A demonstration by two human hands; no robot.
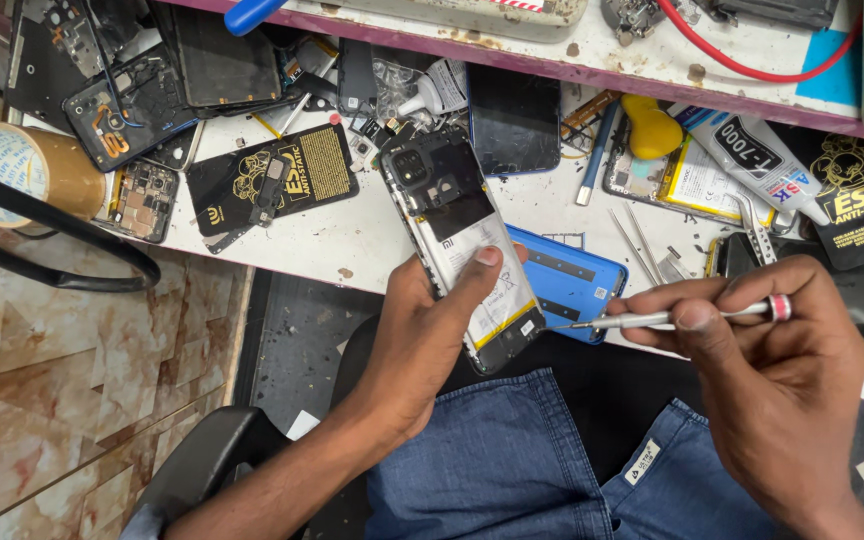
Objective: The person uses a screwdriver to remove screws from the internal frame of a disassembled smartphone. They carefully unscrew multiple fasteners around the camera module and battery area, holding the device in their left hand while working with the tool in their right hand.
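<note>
left hand (422, 330): fingers are clamping around an opened phone (462, 245), thumb lying across its white battery, camera end pointing away from the person.
right hand (762, 350): fingers are pinching together on a slim screwdriver (667, 320) with a red-ringed cap, its tip reaching left to the phone's lower right edge.
phone place: it is being held over the bench (352, 240) edge and above the lap in blue jeans (512, 460), between the two hands.
blue back cover (577, 280): it is lying just behind the screwdriver tip, between both hands, carrying two dark strips.
black and gold card (272, 180): a flat rectangular pack is lying beyond the left fingers, to their left.
glue tube (752, 160): a white tube with a black label is lying beyond the right fingers, slanting.
black pouch (857, 200): gold print, sitting beyond the right hand at the far right.
tape roll (22, 170): a tan roll with a white round label is standing well left of the left hand.
tweezers (637, 240): lying just beyond the right fingers.
</note>
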